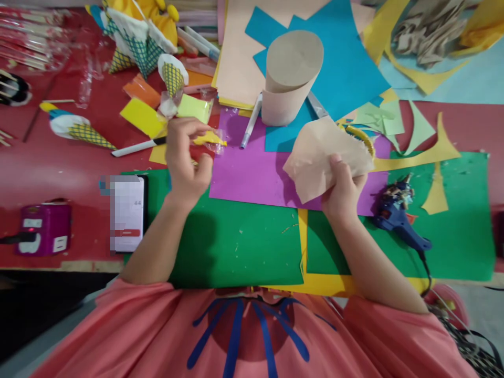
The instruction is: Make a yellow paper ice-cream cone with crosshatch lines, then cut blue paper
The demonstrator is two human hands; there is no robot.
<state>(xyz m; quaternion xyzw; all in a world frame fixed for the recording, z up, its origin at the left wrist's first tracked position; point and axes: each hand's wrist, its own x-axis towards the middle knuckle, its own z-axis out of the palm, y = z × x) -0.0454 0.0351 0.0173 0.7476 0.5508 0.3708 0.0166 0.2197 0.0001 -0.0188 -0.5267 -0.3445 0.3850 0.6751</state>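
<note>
My right hand (pixel 343 191) grips a crumpled cream-coloured piece of paper (pixel 315 152) by its lower right part, thumb on top. My left hand (pixel 187 163) hovers over the left side with curled fingers and the thumb apart; nothing shows between them. Close by it are a black-capped marker (pixel 136 147) and a small yellow piece in clear plastic (pixel 210 139). Past the hands, a rolled beige paper tube (pixel 285 100) stands upright. Scissors (pixel 316 105) with yellow handles lie partly hidden behind the cream paper.
A blue glue gun (pixel 401 223) with its cord lies at right on green sheets (pixel 244 247). At left are a phone (pixel 128 215) and a purple plug box (pixel 43 228). Blue paper (pixel 350 68), a purple sheet (pixel 244 178), yellow scraps (pixel 437 194) and stuffed cone figures (pixel 137 42) surround them.
</note>
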